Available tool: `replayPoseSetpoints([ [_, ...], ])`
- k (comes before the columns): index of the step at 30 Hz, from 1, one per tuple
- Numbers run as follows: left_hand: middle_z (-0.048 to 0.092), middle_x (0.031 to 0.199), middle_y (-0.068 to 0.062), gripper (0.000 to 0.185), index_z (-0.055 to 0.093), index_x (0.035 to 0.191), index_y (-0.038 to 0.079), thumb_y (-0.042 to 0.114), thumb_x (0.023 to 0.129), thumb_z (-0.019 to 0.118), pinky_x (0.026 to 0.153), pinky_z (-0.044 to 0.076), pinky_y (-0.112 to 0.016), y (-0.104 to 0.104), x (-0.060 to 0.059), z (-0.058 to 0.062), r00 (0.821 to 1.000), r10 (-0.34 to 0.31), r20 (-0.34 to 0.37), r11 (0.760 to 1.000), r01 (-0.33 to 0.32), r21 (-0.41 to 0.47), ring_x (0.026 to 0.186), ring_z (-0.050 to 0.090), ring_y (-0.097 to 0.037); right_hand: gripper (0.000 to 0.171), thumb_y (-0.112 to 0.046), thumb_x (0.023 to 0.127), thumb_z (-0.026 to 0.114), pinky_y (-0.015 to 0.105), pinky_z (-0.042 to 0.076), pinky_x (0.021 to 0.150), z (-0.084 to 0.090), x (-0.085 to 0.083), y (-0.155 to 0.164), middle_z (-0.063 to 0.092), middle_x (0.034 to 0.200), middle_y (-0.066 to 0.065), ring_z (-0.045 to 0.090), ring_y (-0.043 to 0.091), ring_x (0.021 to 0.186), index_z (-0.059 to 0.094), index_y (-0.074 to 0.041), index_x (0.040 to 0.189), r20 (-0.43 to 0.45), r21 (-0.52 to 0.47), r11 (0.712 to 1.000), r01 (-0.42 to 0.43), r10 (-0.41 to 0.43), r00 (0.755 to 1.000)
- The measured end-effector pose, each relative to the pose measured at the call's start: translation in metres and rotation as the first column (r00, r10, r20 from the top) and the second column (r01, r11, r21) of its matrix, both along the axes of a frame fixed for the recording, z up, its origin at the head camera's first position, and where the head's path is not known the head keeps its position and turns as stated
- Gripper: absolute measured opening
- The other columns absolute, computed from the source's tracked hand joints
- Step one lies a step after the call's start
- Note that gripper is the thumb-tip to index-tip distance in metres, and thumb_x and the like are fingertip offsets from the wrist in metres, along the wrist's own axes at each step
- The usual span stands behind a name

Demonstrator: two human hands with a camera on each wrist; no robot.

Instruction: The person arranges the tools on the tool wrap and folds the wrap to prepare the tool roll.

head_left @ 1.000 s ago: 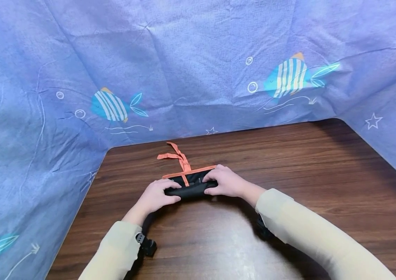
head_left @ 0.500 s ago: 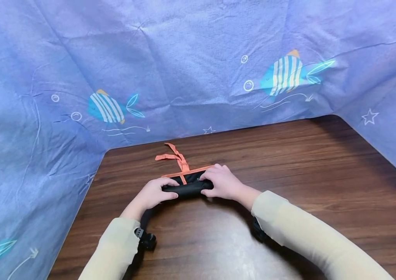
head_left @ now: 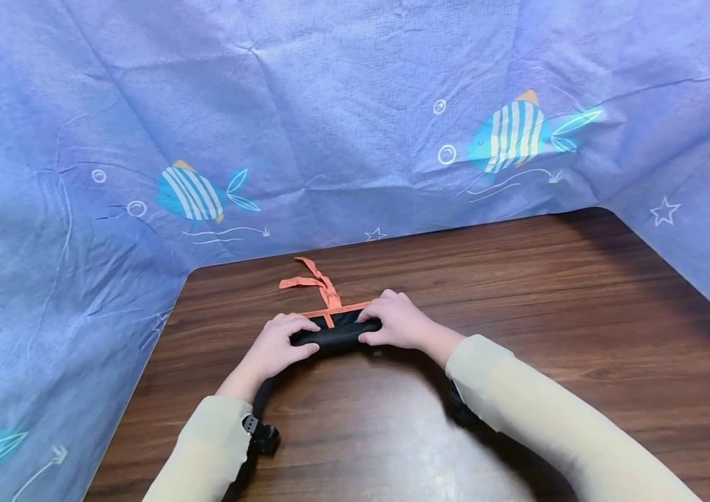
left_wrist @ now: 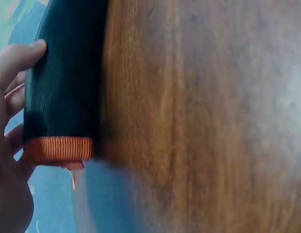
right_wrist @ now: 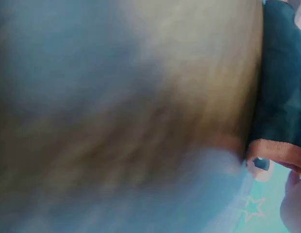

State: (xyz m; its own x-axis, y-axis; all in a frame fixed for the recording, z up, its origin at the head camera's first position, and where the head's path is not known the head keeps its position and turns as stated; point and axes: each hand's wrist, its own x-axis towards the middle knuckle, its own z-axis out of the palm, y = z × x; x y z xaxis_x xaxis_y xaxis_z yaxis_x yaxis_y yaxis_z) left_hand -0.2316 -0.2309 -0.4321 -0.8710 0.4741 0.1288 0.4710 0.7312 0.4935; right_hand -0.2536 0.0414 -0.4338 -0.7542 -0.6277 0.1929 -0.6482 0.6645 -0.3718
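Black cloth roll (head_left: pixel 336 337) with orange trim lies on the bench (head_left: pixel 518 314); left hand (head_left: pixel 276 345) and right hand (head_left: pixel 395 326) each grip one end, fingers curled over it.

One rolled black fabric bundle with orange trim (head_left: pixel 337 335) lies on one dark brown wooden table (head_left: pixel 518 314). One pair of orange ribbon ties (head_left: pixel 313 277) trails from the bundle. Two bare hands are on it, one left hand (head_left: pixel 279 341) and one right hand (head_left: pixel 395 324), each coming from one beige sleeve, two sleeves in all. One blue cloth backdrop (head_left: pixel 329 104) stands behind, printed with two whole striped fish (head_left: pixel 194 193).
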Motion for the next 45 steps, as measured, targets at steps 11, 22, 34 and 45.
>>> replayPoseSetpoints([
  [11,0.061,0.112,0.002,0.024,0.069,0.105,0.022,0.031,0.082,0.071,0.091,0.027,-0.048,0.005,-0.003,-0.005,0.999,0.041,-0.028,0.998,-0.042,-0.041,0.108,0.046,-0.022,0.033,-0.044,0.082,0.065,0.038,0.035,0.080,-0.006,-0.001,-0.004,0.066,0.106,-0.004,0.048,0.018,0.091,0.071,-0.023,0.106,0.063,0.025,0.996,0.083,-0.084,0.994],
  [22,0.062,0.109,0.003,0.022,0.069,0.104,0.022,0.031,0.084,0.068,0.091,0.025,-0.048,0.004,-0.008,-0.003,0.999,0.044,0.005,0.999,-0.044,-0.020,0.105,0.048,-0.021,0.034,-0.048,0.086,0.061,0.040,0.032,0.077,-0.006,0.019,-0.001,0.063,0.110,-0.005,0.049,0.020,0.102,0.065,-0.031,0.116,-0.228,0.071,0.995,0.067,-0.049,0.972],
  [34,0.063,0.108,0.003,0.027,0.067,0.111,0.019,0.030,0.087,0.067,0.090,0.025,-0.048,0.008,-0.011,-0.004,0.999,0.032,-0.002,0.998,-0.032,0.047,0.103,0.051,-0.022,0.051,-0.052,0.082,0.063,0.042,0.031,0.081,-0.013,0.014,0.008,0.059,0.117,-0.004,0.046,0.020,0.107,0.054,-0.036,0.130,-0.192,0.131,0.991,0.025,0.000,0.981],
  [45,0.064,0.107,0.005,0.020,0.068,0.108,0.022,0.027,0.090,0.063,0.090,0.025,-0.048,0.010,-0.014,-0.008,0.996,-0.002,-0.085,1.000,0.004,0.031,0.103,0.053,-0.021,0.058,-0.056,0.079,0.064,0.042,0.029,0.080,-0.012,0.006,0.010,0.057,0.121,-0.005,0.045,0.020,0.108,0.053,-0.034,0.132,-0.114,0.134,0.990,0.032,-0.017,0.993],
])
